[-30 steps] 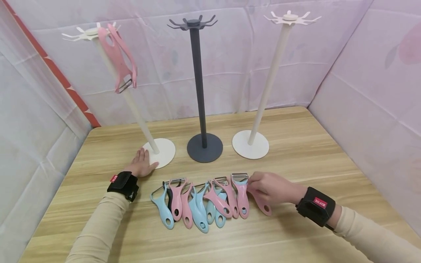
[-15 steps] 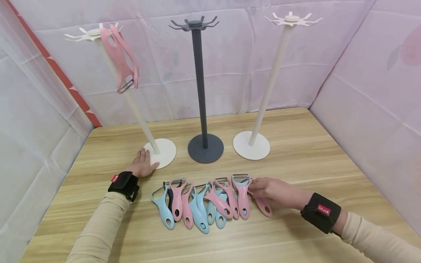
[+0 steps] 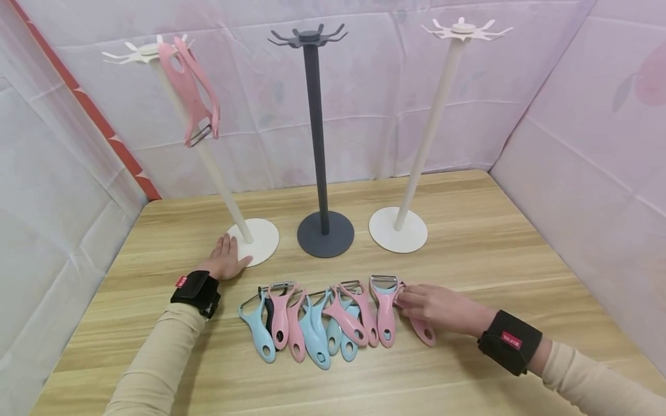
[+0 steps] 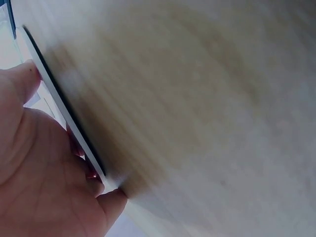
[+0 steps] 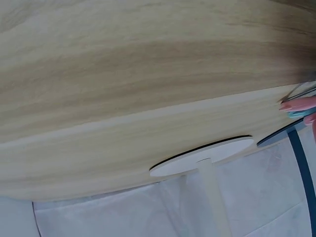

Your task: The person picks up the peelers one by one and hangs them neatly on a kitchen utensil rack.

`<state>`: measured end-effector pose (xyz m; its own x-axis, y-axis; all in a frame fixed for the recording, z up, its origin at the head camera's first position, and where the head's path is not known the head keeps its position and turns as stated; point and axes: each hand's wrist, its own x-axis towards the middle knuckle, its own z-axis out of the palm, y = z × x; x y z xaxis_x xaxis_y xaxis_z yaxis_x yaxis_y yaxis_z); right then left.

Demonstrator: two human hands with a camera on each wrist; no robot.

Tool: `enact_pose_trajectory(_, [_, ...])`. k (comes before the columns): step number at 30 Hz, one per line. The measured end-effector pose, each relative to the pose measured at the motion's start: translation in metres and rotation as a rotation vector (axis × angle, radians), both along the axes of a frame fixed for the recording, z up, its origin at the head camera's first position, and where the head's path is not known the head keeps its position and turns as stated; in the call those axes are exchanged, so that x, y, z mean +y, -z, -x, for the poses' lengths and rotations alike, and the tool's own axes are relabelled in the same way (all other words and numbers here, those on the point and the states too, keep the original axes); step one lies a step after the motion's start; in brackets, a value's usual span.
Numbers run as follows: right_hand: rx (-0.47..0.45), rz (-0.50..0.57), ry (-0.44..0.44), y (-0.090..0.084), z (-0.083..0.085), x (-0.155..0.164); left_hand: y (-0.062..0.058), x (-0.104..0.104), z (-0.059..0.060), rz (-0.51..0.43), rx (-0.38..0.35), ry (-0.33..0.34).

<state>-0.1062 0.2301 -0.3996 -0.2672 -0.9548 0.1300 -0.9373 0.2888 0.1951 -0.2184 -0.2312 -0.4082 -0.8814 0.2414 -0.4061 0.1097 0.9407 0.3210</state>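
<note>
My left hand point(image 3: 226, 263) rests with its fingers spread on the round base point(image 3: 260, 245) of the left white stand; the left wrist view shows the thumb and fingers at the rim of this base point(image 4: 74, 123). With curled fingers my right hand point(image 3: 442, 309) holds the rightmost pink peeler point(image 3: 424, 332) by its upper part, which the hand covers. Just left of it lies another pink peeler point(image 3: 386, 318) over a blue one. A row of pink, blue and black peelers point(image 3: 314, 332) continues leftward, some overlapping. Two pink peelers point(image 3: 189, 95) hang from the left stand.
A dark grey stand point(image 3: 318, 138) is in the middle and a second white stand point(image 3: 429, 133) at the right, each with bare hooks on top. They stand on a wooden table point(image 3: 494, 248) with pale fabric walls point(image 3: 354, 86) behind and beside it.
My right hand has moved slightly right and toward me, and the pink peeler under it has shifted a little the same way. The left hand stays on the base.
</note>
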Motion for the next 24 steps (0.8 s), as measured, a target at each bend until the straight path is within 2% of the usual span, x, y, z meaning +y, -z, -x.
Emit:
enact_pose_trajectory(7, [0.05,-0.001,-0.028,-0.001,-0.003,0.006,0.011,-0.004,0.005,-0.001,0.015,0.011])
enact_pose_trajectory(11, [0.031,0.038,-0.033,-0.002,-0.003,0.005,0.018,-0.007,0.008,-0.017,0.034,0.015])
enact_pose_trajectory(14, [-0.037,0.112,-0.042,-0.005,-0.002,0.003,0.02,-0.009,0.01,-0.018,0.036,0.012])
enact_pose_trajectory(21, [-0.262,0.299,-0.037,-0.014,-0.001,-0.003,0.016,-0.006,0.008,-0.01,0.024,0.008])
enact_pose_trajectory(24, [-0.31,0.348,-0.023,-0.016,0.0,-0.008,0.014,-0.006,0.007,-0.009,0.019,-0.001])
